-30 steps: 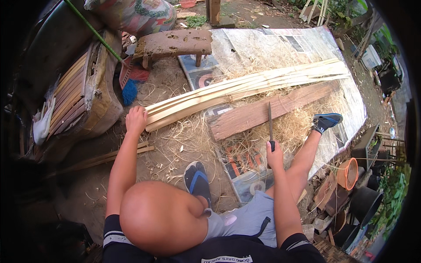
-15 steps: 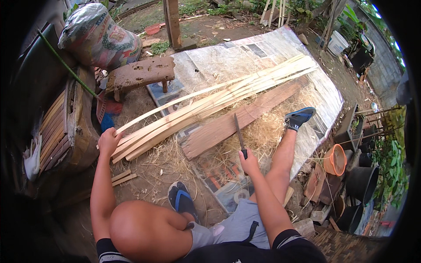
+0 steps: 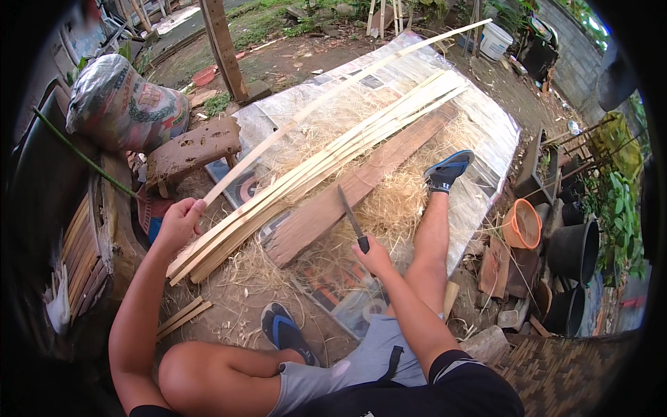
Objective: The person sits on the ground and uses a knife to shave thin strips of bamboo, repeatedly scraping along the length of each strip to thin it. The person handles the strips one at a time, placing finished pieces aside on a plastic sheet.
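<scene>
My left hand is closed on the near end of one long, thin wooden strip. The strip slants up and away to the far right, raised above the rest and bowing slightly. Just beside it lies a pile of similar pale strips. In my right hand is the dark handle of a knife, its long blade pointing up and left. Under the blade rests a brown wooden plank, with curly shavings heaped around it.
A printed plastic sheet covers the ground beneath the wood. To the left stand a low worn bench and a full woven sack. On the right are an orange bucket and black tubs. A wooden post rises at the back.
My left hand has lifted one strip off the pile; its far end now reaches past the sheet's far edge. The knife stays in my right hand, and the whole view has shifted.
</scene>
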Demonstrator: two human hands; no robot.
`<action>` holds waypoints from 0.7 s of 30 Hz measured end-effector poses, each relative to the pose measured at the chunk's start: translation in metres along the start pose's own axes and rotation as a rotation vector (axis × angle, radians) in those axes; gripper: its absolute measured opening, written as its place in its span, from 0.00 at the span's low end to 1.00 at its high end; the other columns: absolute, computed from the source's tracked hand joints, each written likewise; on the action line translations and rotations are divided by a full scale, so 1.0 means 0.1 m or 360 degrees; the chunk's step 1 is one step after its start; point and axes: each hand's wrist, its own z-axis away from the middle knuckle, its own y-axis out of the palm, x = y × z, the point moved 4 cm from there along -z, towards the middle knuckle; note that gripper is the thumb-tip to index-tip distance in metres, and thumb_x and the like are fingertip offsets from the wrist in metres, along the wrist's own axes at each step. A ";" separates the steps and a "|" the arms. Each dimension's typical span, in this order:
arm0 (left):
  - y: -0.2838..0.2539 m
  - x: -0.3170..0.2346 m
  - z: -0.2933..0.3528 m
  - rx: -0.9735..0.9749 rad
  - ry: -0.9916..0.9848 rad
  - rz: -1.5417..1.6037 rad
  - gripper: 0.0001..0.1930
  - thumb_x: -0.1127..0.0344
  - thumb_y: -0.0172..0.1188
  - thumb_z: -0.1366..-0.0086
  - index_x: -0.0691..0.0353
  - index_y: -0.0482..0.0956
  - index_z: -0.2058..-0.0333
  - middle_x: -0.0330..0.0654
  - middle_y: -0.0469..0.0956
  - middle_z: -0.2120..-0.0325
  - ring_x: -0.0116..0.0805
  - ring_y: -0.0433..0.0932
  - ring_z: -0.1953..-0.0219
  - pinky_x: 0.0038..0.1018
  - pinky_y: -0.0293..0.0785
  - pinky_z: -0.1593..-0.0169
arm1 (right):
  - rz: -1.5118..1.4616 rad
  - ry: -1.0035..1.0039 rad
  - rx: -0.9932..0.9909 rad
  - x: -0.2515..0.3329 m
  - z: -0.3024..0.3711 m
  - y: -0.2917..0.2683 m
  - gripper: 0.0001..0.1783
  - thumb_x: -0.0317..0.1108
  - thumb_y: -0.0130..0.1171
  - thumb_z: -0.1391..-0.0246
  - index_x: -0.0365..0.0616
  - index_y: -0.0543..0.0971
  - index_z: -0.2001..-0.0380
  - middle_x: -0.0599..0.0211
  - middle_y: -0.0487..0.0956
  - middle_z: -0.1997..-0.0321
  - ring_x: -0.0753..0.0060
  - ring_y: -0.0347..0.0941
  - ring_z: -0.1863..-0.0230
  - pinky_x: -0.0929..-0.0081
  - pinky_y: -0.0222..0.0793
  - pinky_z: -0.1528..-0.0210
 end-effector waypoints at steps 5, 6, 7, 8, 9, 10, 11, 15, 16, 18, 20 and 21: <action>1.08 0.10 0.02 0.0532 -0.0515 0.0010 0.18 0.52 0.49 0.21 0.63 0.77 0.56 0.38 0.74 0.71 0.26 0.79 0.77 0.25 0.71 0.77 | -0.0517 -0.0118 -0.0410 -0.03 0.02 0.12 0.30 0.48 0.67 0.41 0.43 0.73 0.43 0.55 0.82 0.63 0.54 0.81 0.64 0.61 0.76 0.56; 1.27 0.18 0.00 0.0599 -0.0575 0.0070 0.18 0.52 0.49 0.21 0.63 0.77 0.54 0.39 0.74 0.69 0.27 0.79 0.77 0.25 0.72 0.77 | -0.0681 -0.0134 -0.0459 -0.01 0.01 0.16 0.29 0.45 0.67 0.42 0.43 0.73 0.42 0.58 0.81 0.65 0.60 0.79 0.66 0.64 0.76 0.58; 1.44 0.23 -0.02 0.0628 -0.0568 0.0098 0.18 0.52 0.49 0.22 0.62 0.77 0.53 0.39 0.75 0.68 0.27 0.79 0.76 0.25 0.72 0.77 | -0.0850 -0.0153 -0.0493 0.03 -0.01 0.22 0.28 0.42 0.67 0.42 0.42 0.73 0.42 0.61 0.80 0.66 0.65 0.78 0.67 0.67 0.76 0.60; 1.62 0.29 -0.05 0.0661 -0.0569 0.0129 0.18 0.52 0.50 0.22 0.62 0.76 0.51 0.39 0.75 0.68 0.28 0.79 0.76 0.24 0.72 0.76 | -0.1016 -0.0161 -0.0521 0.06 -0.01 0.27 0.28 0.40 0.67 0.43 0.42 0.73 0.42 0.64 0.78 0.68 0.70 0.76 0.69 0.69 0.75 0.62; 1.78 0.38 -0.06 0.0660 -0.0565 0.0150 0.19 0.52 0.50 0.22 0.62 0.76 0.49 0.39 0.74 0.68 0.28 0.79 0.76 0.24 0.73 0.76 | -0.0919 -0.0195 -0.0391 0.15 0.02 0.31 0.28 0.40 0.64 0.41 0.41 0.72 0.40 0.59 0.80 0.63 0.63 0.78 0.63 0.65 0.75 0.57; 1.91 0.37 -0.10 0.0648 -0.0549 0.0143 0.19 0.51 0.51 0.22 0.62 0.76 0.48 0.39 0.74 0.68 0.28 0.79 0.76 0.24 0.75 0.75 | -0.0846 -0.0231 -0.0280 0.23 0.06 0.28 0.29 0.40 0.61 0.40 0.41 0.71 0.39 0.55 0.81 0.57 0.56 0.81 0.56 0.61 0.74 0.53; 1.99 0.55 -0.12 0.0656 -0.0612 0.0049 0.20 0.51 0.53 0.24 0.63 0.78 0.49 0.42 0.77 0.67 0.31 0.81 0.74 0.27 0.77 0.73 | -0.0798 -0.0265 -0.0128 0.47 0.21 0.24 0.29 0.40 0.60 0.40 0.40 0.71 0.38 0.55 0.81 0.58 0.57 0.81 0.57 0.61 0.75 0.54; 2.11 0.44 -0.36 0.0716 0.0103 -0.1351 0.22 0.49 0.57 0.28 0.65 0.85 0.57 0.52 0.85 0.63 0.45 0.86 0.63 0.38 0.83 0.61 | -0.0953 -0.0110 0.0366 0.84 0.51 0.49 0.31 0.38 0.60 0.37 0.37 0.67 0.36 0.62 0.80 0.65 0.68 0.80 0.71 0.68 0.77 0.65; 2.12 0.31 -0.45 0.0708 0.0198 -0.1538 0.21 0.49 0.58 0.30 0.64 0.86 0.60 0.53 0.85 0.62 0.47 0.86 0.60 0.41 0.83 0.58 | -0.1030 -0.0054 0.0447 0.88 0.55 0.57 0.31 0.38 0.60 0.37 0.37 0.66 0.35 0.63 0.80 0.67 0.70 0.80 0.74 0.69 0.77 0.67; 2.23 -0.03 -0.63 0.0643 0.0342 -0.1665 0.21 0.48 0.59 0.31 0.62 0.88 0.63 0.53 0.86 0.61 0.50 0.86 0.57 0.43 0.83 0.55 | -0.1184 0.0006 0.0563 0.74 0.51 0.76 0.28 0.38 0.62 0.37 0.38 0.68 0.38 0.64 0.80 0.69 0.75 0.79 0.76 0.73 0.77 0.70; 2.42 -0.20 -0.87 0.0533 0.0320 -0.1549 0.20 0.47 0.61 0.32 0.60 0.87 0.62 0.50 0.86 0.61 0.50 0.86 0.58 0.43 0.83 0.56 | -0.1235 0.0073 0.0700 0.62 0.50 0.95 0.28 0.38 0.63 0.37 0.38 0.69 0.39 0.65 0.80 0.70 0.74 0.79 0.76 0.73 0.77 0.70; 2.57 -0.28 -0.97 0.0497 0.0272 -0.1490 0.21 0.46 0.61 0.33 0.59 0.86 0.60 0.50 0.86 0.62 0.50 0.86 0.58 0.44 0.82 0.56 | -0.1244 0.0090 0.0747 0.62 0.53 1.00 0.29 0.39 0.64 0.38 0.38 0.69 0.39 0.64 0.81 0.70 0.73 0.80 0.75 0.73 0.77 0.69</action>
